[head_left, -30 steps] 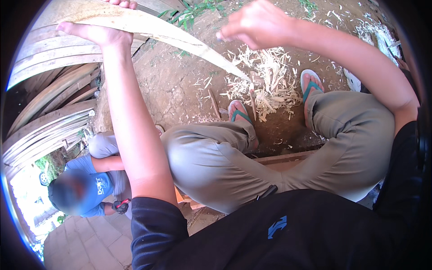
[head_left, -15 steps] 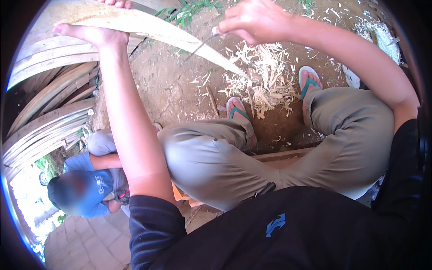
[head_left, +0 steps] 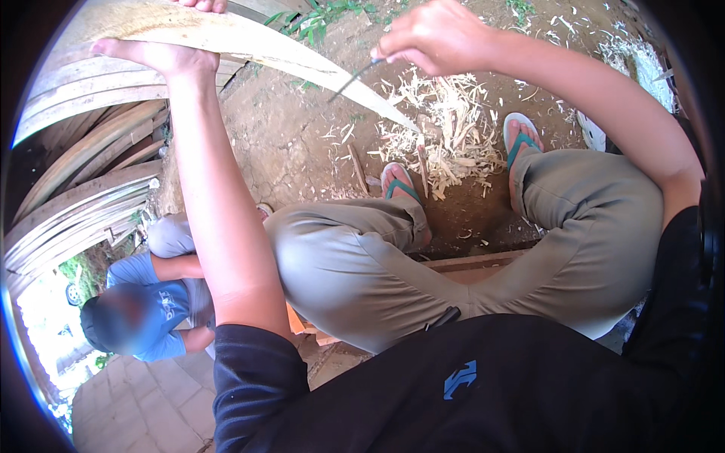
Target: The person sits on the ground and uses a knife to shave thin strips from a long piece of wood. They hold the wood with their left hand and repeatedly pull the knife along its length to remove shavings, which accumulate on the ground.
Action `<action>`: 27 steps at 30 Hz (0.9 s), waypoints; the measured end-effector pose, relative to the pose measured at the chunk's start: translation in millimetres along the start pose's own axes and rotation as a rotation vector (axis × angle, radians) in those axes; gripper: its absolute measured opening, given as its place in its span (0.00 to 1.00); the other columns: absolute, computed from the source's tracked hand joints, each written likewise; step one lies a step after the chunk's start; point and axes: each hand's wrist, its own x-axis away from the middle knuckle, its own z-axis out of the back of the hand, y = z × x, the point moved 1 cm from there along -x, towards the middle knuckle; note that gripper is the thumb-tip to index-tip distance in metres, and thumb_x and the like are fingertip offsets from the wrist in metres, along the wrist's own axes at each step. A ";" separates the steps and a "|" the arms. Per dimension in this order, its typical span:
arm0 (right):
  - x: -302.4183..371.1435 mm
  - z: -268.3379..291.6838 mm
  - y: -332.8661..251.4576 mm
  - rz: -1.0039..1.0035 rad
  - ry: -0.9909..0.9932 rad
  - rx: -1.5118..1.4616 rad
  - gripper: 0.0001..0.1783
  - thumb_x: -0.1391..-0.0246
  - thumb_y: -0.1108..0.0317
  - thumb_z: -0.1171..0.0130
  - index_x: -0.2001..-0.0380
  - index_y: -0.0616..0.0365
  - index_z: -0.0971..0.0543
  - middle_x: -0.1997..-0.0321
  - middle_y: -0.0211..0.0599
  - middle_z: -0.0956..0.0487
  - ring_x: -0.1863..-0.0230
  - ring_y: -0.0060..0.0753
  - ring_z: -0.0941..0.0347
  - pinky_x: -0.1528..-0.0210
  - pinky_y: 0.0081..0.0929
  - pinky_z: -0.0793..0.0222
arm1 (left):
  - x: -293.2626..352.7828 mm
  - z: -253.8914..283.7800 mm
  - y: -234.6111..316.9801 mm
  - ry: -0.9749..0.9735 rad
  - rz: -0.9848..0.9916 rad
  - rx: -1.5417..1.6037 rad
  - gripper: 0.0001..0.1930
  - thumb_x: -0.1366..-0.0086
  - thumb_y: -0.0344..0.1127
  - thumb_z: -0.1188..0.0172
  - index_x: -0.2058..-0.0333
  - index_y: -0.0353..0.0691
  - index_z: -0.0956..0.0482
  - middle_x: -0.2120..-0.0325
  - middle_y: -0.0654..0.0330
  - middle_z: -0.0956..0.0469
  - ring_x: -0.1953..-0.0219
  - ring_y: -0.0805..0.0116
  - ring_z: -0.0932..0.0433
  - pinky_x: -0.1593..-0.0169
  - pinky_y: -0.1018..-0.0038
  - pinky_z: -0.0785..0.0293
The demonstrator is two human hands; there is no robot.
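Note:
A long pale strip of wood (head_left: 283,53) runs from the upper left and narrows to a tip above the heap of wood shavings (head_left: 445,143). My left hand (head_left: 162,59) grips its broad upper part, thumb on the near side and fingertips curled over the far edge. My right hand (head_left: 434,41) is closed on a thin dark blade (head_left: 349,83) that points down and left, beside or across the strip's narrow part. Its handle is hidden in my fist. Whether the blade touches the wood, I cannot tell.
My feet in sandals (head_left: 400,181) stand on bare earth beside the shavings. Stacked curved planks (head_left: 83,204) lie at the left. A person in a blue shirt (head_left: 162,313) sits at the lower left. A white sack-like thing (head_left: 646,72) lies at the upper right.
My right hand and the blade have shifted slightly right along the strip. My left hand and the wood stay nearly still. The seated person's near hand has moved a little.

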 end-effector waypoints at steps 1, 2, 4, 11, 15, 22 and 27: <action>1.4 -2.7 1.3 0.019 0.069 -0.041 0.15 0.48 0.59 0.38 0.56 0.39 0.13 0.68 0.37 0.15 0.70 0.48 0.18 0.73 0.47 0.25 | -9.3 14.3 1.8 -0.080 0.052 0.024 0.50 0.50 0.92 0.65 0.62 0.43 0.31 0.76 0.65 0.35 0.75 0.68 0.35 0.69 0.71 0.35; 0.2 -6.9 3.4 0.041 0.138 -0.087 0.14 0.48 0.60 0.38 0.57 0.39 0.13 0.69 0.37 0.15 0.71 0.48 0.18 0.73 0.47 0.25 | -23.6 30.8 5.6 -0.162 0.099 0.047 0.56 0.58 0.96 0.71 0.65 0.42 0.32 0.76 0.63 0.35 0.74 0.67 0.36 0.67 0.69 0.36; 7.2 0.7 8.4 0.046 0.230 -0.139 0.12 0.48 0.61 0.37 0.59 0.40 0.13 0.70 0.37 0.15 0.70 0.49 0.18 0.73 0.47 0.25 | -43.3 45.0 3.5 -0.236 0.139 0.071 0.61 0.66 1.01 0.78 0.68 0.41 0.33 0.75 0.62 0.36 0.74 0.67 0.38 0.65 0.67 0.38; -3.6 -6.3 -0.9 0.015 0.162 -0.194 0.11 0.47 0.59 0.37 0.60 0.40 0.14 0.69 0.40 0.15 0.69 0.50 0.18 0.70 0.49 0.25 | -36.3 41.8 0.3 -0.208 0.142 0.055 0.61 0.67 1.01 0.79 0.68 0.41 0.34 0.76 0.62 0.36 0.74 0.67 0.38 0.66 0.68 0.38; -3.7 -12.0 -7.8 -0.037 -0.125 -0.098 0.11 0.46 0.58 0.38 0.59 0.40 0.14 0.70 0.40 0.15 0.67 0.50 0.17 0.69 0.50 0.25 | -32.0 47.3 3.6 -0.209 0.162 0.048 0.61 0.68 1.01 0.79 0.69 0.41 0.34 0.76 0.62 0.36 0.74 0.67 0.38 0.66 0.68 0.38; 2.7 1.0 0.8 -0.036 -0.120 -0.064 0.12 0.46 0.59 0.37 0.59 0.40 0.13 0.68 0.39 0.15 0.68 0.50 0.17 0.69 0.47 0.23 | -32.3 49.5 0.9 -0.213 0.176 0.068 0.62 0.68 1.01 0.80 0.69 0.41 0.34 0.76 0.62 0.36 0.74 0.67 0.39 0.66 0.68 0.38; 4.6 -11.9 22.2 0.135 0.264 -0.264 0.12 0.48 0.61 0.35 0.59 0.40 0.13 0.66 0.37 0.14 0.67 0.50 0.17 0.67 0.46 0.24 | -28.6 43.5 -4.8 -0.226 0.190 0.082 0.62 0.69 1.01 0.81 0.69 0.41 0.34 0.76 0.61 0.36 0.74 0.67 0.39 0.66 0.68 0.38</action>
